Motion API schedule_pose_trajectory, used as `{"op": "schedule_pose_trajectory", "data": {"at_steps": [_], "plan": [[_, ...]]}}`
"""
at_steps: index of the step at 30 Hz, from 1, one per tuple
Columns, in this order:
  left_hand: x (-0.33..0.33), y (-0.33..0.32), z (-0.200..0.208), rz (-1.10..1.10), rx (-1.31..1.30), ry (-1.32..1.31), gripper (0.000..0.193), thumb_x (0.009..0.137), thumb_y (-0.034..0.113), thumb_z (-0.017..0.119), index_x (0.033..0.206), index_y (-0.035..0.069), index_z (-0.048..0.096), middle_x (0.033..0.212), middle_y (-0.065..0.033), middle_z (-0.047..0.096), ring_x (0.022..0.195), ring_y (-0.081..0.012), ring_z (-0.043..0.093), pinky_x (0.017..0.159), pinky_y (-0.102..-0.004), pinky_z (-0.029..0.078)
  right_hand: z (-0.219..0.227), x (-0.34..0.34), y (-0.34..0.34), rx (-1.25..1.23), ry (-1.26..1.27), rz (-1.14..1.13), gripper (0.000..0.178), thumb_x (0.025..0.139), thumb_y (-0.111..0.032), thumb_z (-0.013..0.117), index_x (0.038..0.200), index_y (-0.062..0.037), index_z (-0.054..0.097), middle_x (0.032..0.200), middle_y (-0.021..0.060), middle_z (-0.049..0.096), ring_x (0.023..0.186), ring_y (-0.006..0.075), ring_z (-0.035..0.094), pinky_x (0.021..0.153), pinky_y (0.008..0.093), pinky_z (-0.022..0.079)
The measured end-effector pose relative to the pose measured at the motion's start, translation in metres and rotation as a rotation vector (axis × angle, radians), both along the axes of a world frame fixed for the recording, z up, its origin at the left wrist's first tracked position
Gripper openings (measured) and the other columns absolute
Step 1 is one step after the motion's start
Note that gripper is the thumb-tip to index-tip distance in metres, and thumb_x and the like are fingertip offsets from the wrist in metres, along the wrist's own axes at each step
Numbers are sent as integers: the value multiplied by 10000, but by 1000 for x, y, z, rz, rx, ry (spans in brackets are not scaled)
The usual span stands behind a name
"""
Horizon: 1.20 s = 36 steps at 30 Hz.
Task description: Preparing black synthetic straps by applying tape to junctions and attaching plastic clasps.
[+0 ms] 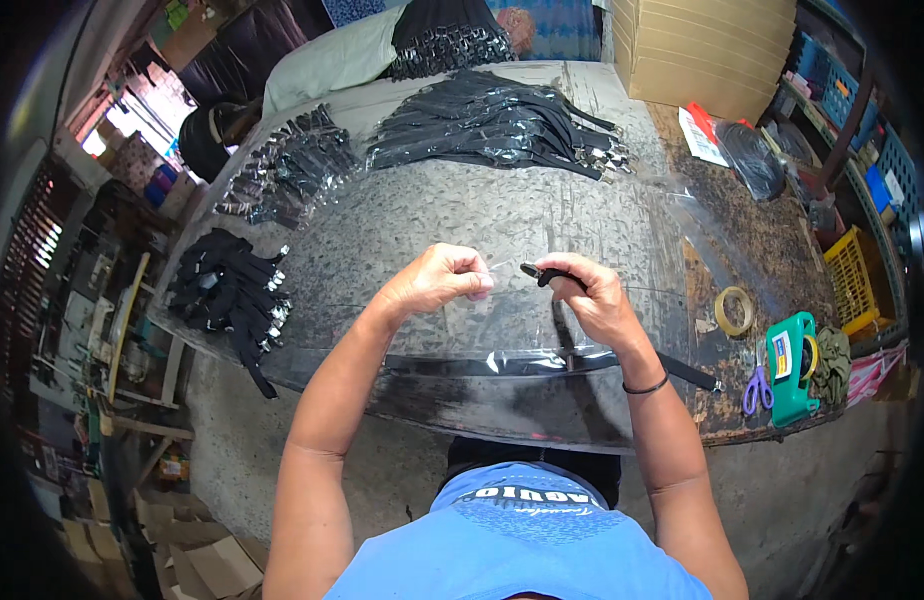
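Observation:
Over the near part of the table, my right hand (592, 295) grips the dark end of a black strap (565, 325), which hangs down toward the table's front edge. My left hand (447, 278) is pinched just across from it, with a thin clear strand (502, 265) showing between the two hands. Whether this is plastic film or thread I cannot tell. Below the hands, a shiny clear plastic sleeve (512, 362) lies along the front edge. To its right a black strap end with a metal clip (697, 375) rests on the table.
Bundles of black straps (482, 125) lie at the back, with plastic-wrapped ones (292, 165) and loose ones (227, 285) at left. On the right are a tape roll (734, 311), purple scissors (757, 388) and a green tape dispenser (790, 370). Cardboard boxes (707, 50) stand behind.

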<state>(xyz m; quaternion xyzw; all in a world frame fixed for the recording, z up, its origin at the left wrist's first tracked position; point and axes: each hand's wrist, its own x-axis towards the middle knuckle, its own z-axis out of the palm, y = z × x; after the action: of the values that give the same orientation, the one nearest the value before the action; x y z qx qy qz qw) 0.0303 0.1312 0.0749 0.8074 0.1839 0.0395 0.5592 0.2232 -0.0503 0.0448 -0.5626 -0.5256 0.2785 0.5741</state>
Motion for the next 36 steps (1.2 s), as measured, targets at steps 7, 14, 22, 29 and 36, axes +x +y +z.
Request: {"op": "schedule_pose_trajectory", "data": {"at_steps": [7, 14, 22, 29, 36], "plan": [[4, -20, 9, -25, 92, 99, 157, 885, 152, 673, 848, -1, 663, 780, -21, 663, 752, -91, 599, 725, -269, 492, -6, 3, -7, 124, -111, 64, 282, 844, 54, 608, 1097, -52, 673, 1013, 105, 688, 960, 209, 659, 842, 307, 504], [13, -21, 15, -141, 90, 170, 154, 893, 154, 680, 873, 1, 673, 770, -16, 661, 742, -85, 600, 717, -267, 496, 2, 5, -5, 159, -333, 111, 319, 832, 72, 592, 1082, -102, 688, 892, 96, 620, 825, 247, 621, 744, 335, 498], [18, -19, 16, -204, 14, 280, 226, 882, 202, 710, 948, -12, 677, 781, -22, 667, 705, -89, 625, 661, -265, 529, 5, 9, -1, 61, -183, 203, 349, 820, 62, 590, 1141, -74, 606, 873, 112, 637, 811, 231, 637, 751, 343, 498], [22, -16, 13, -230, -5, 301, 267, 888, 232, 705, 1018, 0, 677, 795, -25, 664, 690, -101, 624, 650, -278, 534, 12, 14, 5, -35, -210, 256, 344, 816, 30, 599, 1147, -32, 527, 876, 117, 652, 826, 239, 654, 750, 344, 501], [36, -16, 6, -304, 51, 217, 293, 911, 287, 673, 892, -4, 645, 769, -26, 641, 708, -108, 614, 667, -285, 524, 5, 8, 16, 95, -345, 164, 370, 777, 16, 680, 1101, -36, 510, 839, 94, 596, 792, 242, 618, 744, 347, 500]]}}
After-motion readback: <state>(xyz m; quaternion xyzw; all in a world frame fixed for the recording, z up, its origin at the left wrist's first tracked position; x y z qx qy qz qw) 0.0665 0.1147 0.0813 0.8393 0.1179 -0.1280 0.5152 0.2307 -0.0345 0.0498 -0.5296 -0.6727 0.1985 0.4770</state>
